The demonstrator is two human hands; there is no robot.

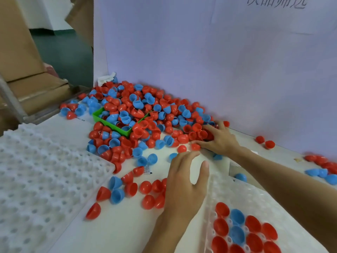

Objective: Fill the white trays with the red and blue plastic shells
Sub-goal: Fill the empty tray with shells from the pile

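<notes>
White worktable against a pale wall, strewn with red and blue shells.
The right hand presses spread fingers into the shell pile (a green bin sits buried in it); the left hand hovers open, loose shells just left of it, the part-filled white tray to its right.

White backboard, cardboard boxes, green floor.
</notes>
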